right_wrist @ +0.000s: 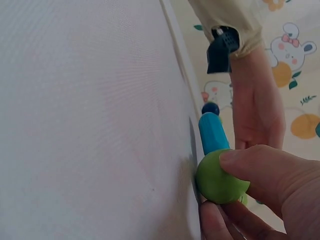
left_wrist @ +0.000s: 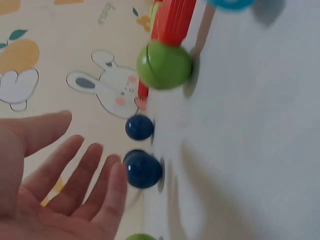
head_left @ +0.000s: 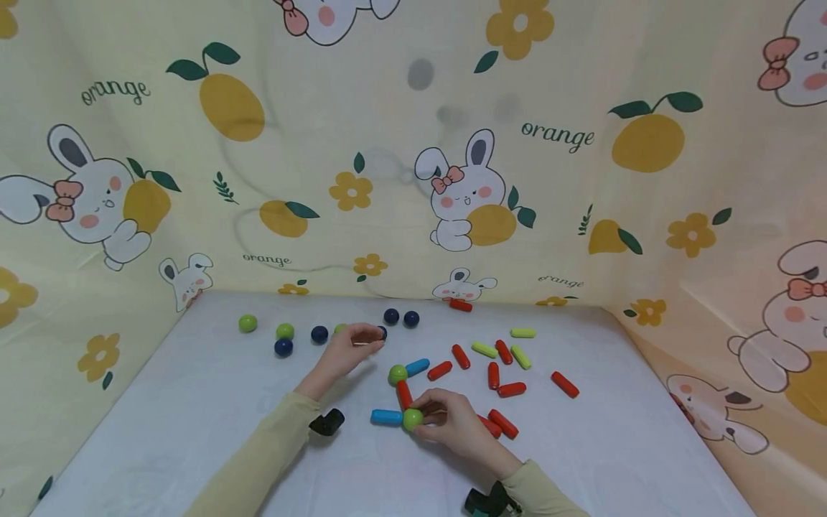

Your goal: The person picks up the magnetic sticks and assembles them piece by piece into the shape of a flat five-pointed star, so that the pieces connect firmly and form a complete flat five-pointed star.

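Observation:
My right hand [head_left: 455, 424] pinches a green ball [right_wrist: 220, 180] between thumb and fingers, close to the white tabletop. A blue stick [head_left: 386, 417] points left from that ball. Behind the ball a red stick [head_left: 403, 395] runs up to a second green ball [head_left: 398, 374], where another blue stick [head_left: 417, 367] angles off right. These parts look joined. Above the table, my left hand [head_left: 345, 355] holds nothing; in the left wrist view its fingers [left_wrist: 95, 175] are loosely extended. Dark blue balls [left_wrist: 142, 169] lie beyond it, and the fingers hide part of one in the head view.
Several loose red sticks [head_left: 565, 384] and a few yellow-green sticks [head_left: 522, 333] are scattered at the right. Green balls [head_left: 248, 323] and dark blue balls [head_left: 283, 347] lie at the back left. A patterned cloth [head_left: 388, 93] hangs behind and beside the white table [head_left: 161, 431].

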### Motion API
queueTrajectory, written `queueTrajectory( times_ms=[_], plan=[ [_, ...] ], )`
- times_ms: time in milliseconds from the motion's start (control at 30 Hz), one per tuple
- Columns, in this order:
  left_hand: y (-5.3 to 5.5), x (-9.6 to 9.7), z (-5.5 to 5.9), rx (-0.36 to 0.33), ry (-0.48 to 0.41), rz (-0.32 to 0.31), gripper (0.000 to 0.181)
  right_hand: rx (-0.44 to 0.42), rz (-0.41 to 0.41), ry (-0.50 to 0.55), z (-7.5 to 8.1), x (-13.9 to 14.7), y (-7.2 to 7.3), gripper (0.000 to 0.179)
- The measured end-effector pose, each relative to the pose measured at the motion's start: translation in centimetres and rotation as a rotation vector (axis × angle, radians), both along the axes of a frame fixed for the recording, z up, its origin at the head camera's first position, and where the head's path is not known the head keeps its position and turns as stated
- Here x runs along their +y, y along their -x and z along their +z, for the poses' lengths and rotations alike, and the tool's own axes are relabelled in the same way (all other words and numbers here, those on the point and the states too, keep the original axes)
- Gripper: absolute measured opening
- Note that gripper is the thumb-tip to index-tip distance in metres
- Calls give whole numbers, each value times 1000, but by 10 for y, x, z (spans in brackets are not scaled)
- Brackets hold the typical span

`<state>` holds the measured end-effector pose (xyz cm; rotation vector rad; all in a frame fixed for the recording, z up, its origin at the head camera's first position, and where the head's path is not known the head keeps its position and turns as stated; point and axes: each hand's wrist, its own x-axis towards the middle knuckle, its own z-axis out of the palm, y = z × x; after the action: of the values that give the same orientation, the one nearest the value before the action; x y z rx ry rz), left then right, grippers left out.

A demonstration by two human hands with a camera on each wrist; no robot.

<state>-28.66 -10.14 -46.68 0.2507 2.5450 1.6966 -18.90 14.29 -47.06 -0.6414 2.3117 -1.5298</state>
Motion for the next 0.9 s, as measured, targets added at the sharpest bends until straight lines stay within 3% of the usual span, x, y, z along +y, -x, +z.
queueTrajectory(
  times_ms=[100, 267, 433, 533, 667, 767, 900],
  plan=[
    [6, 0, 2, 13, 12, 31, 26, 1, 0, -7, -10, 2, 4, 31],
    [18, 0, 2, 27, 28, 26, 30, 8, 2, -22, -15, 4, 7, 31],
    [30, 0, 1, 46, 42, -9, 34, 17, -3, -43, -14, 5, 7, 31],
    [35, 1, -2, 42, 102, -47, 34, 4, 7, -23, -1, 2, 1, 31],
    [39, 4, -6, 61, 182, -72, 31, -14, 12, -1, 0, 2, 0, 32],
    [38, 4, -7, 54, 201, -79, 31, -12, 8, -2, -13, 4, 6, 33],
    [34, 3, -10, 24, 206, -83, 34, -13, 5, -5, -15, 5, 7, 32]
  ],
)
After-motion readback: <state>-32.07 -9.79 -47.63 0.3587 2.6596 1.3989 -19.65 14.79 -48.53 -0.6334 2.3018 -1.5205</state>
